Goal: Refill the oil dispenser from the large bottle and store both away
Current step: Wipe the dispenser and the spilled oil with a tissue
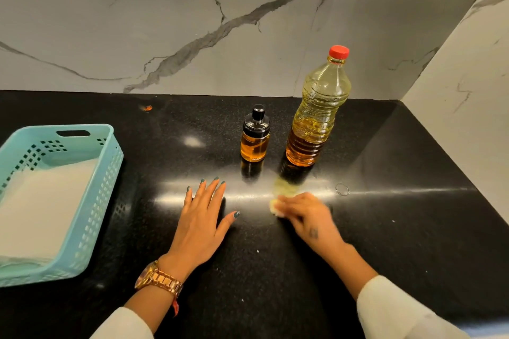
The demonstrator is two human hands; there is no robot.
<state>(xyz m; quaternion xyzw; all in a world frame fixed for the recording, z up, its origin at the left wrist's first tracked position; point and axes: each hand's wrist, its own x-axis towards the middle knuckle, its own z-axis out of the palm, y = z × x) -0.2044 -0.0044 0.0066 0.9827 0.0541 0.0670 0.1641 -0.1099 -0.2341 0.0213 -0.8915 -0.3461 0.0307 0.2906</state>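
Left hand lies flat, fingers spread, on the black counter. Right hand, blurred, grips what may be a pale cloth. Beyond stand oil dispenser and capped large bottle, just beside each other.

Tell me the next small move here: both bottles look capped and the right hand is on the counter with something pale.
Probably finish wiping: the right hand presses a small pale wad on the black counter in front of the large bottle, where a yellowish smear shows. The left hand rests flat. The dispenser and bottle are capped, so storing comes after.
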